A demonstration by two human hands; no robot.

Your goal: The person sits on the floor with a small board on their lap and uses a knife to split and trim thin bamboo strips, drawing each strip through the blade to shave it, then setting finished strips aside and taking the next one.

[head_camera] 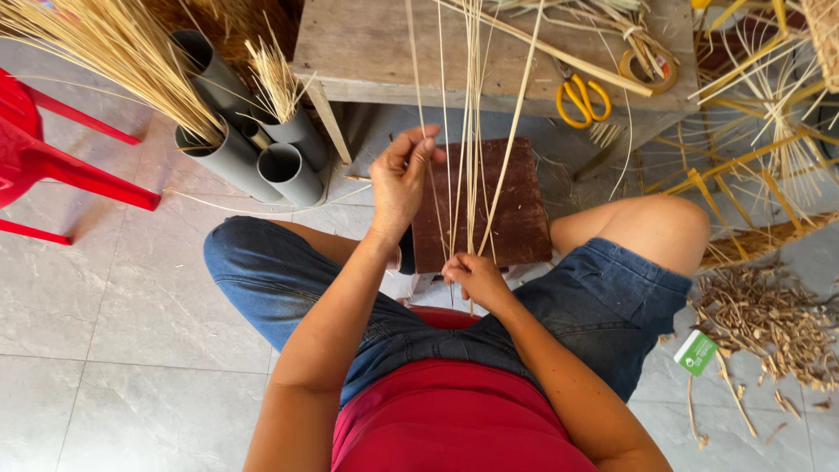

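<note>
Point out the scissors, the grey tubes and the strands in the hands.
scissors (584, 99), head view, on the yellow handles.
grey tubes (234, 156), head view, on one tube's side wall.
strands (473, 131), head view, mid-length, between the two hands and the table.

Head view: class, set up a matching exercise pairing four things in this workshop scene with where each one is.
Things:
1. scissors
2. grey tubes
3. red chair
4. thin reed strands

Places:
A. on the floor at far left
B. on the wooden table
C. held between the left hand and right hand
D. beside the table leg, holding straw

Pairs: 1-B, 2-D, 3-A, 4-C
</note>
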